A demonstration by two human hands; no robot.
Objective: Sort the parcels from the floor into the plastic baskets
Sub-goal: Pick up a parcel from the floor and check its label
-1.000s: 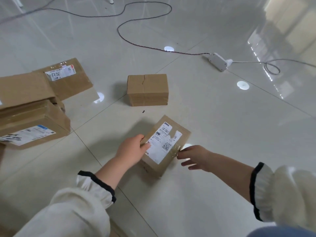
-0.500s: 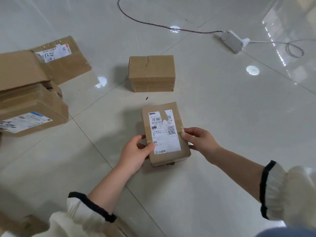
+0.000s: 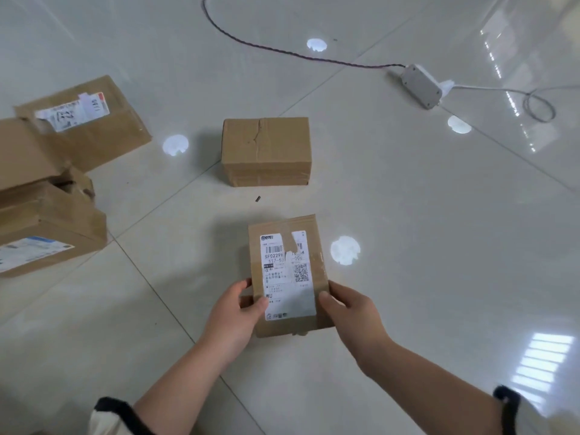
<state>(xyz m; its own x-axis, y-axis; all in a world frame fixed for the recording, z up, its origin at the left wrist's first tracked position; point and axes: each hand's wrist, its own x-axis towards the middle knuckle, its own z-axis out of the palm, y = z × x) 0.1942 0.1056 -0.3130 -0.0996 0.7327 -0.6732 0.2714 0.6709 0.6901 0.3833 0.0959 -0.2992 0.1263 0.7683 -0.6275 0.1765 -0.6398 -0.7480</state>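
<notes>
Holds the small parcel (image 3: 286,271) apparently just clear of the tiled floor (image 3: 423,252), label (image 3: 290,304) up and square to the eye, probably for reading before choosing a basket. Grips its near end from both sides: left hand (image 3: 237,321) curled round the left edge, thumb on the label; right hand (image 3: 351,312) clasping the right edge. Leaves the plain box (image 3: 266,149) beyond and the pile of boxes (image 3: 47,221) at far left unsorted. No baskets in view.

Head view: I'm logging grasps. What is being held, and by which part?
The small brown cardboard parcel with a white label, gripped at its near end: left hand on the left edge, right hand on the right edge.
</notes>
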